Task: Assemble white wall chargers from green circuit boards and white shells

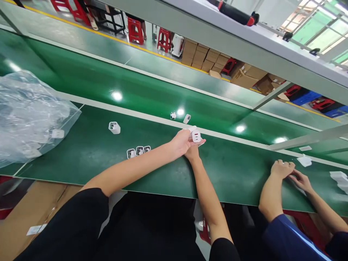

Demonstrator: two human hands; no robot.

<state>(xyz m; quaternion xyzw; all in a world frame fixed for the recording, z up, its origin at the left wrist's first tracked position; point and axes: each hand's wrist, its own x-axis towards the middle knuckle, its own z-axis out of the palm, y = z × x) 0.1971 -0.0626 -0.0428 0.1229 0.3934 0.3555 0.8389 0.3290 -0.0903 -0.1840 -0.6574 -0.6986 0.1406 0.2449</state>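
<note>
A white USB wall charger is held between my two hands above the green bench, its port face with a red slot and a dark slot turned towards me. My left hand closes on it from the left, beside another white piece at its fingertips. Beneath it, my right hand supports the charger, partly hidden by the left; its fingertips show at the right. Three open white charger housings stand near my left forearm. Farther left is an upright white housing. Two small white parts lie beyond my hands.
At the left a clear plastic bag of white parts covers the bench. On the right a co-worker's hands work near white pieces. A raised shelf spans the view overhead, with a black-and-red electric screwdriver on it.
</note>
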